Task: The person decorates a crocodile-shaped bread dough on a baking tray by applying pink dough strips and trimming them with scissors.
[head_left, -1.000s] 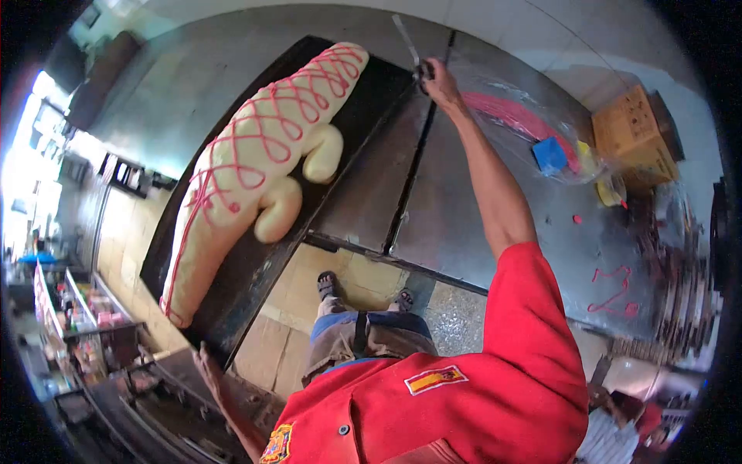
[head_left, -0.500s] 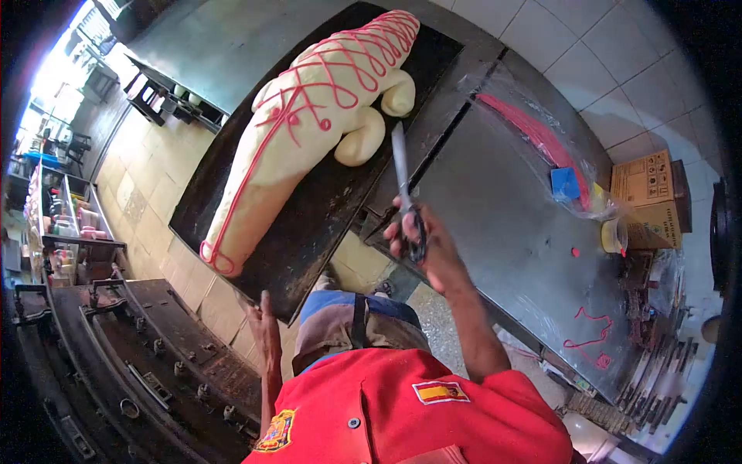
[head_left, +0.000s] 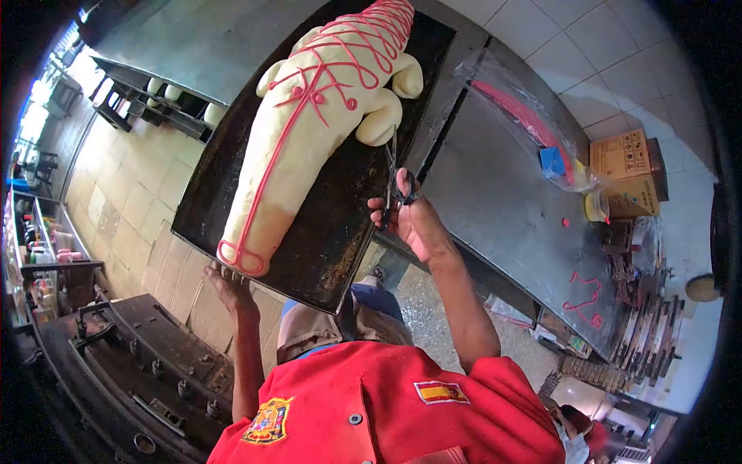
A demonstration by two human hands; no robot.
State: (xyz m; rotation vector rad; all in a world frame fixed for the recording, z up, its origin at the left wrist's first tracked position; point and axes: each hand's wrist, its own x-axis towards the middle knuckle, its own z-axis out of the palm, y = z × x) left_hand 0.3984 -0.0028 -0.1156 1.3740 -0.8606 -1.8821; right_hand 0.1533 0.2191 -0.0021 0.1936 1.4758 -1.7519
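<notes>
A long pale dough crocodile (head_left: 286,147), with curled legs and pink dough strips in a crisscross along its back, lies on a black baking tray (head_left: 332,247). My right hand (head_left: 417,224) has fingers and thumb in the handles of a pair of scissors (head_left: 392,166). Their handles are spread, and the blades point up beside the dough's nearer curled leg (head_left: 379,120). At the tray's front edge, by the narrow looped end of the dough, is my left hand (head_left: 231,289), fingers stretched toward the rim and their tips partly hidden.
On the metal table (head_left: 495,201) at right lie pink dough strips (head_left: 516,108) under plastic, a blue scraper (head_left: 552,162) and a thin pink scrap (head_left: 583,294). Cardboard boxes (head_left: 622,166) stand by the wall. Dark metal equipment (head_left: 124,363) fills the lower left.
My left hand has shifted left along the tray edge to the dough's narrow end. The scissors have turned, with their handles now spread apart. The whole view has shifted slightly.
</notes>
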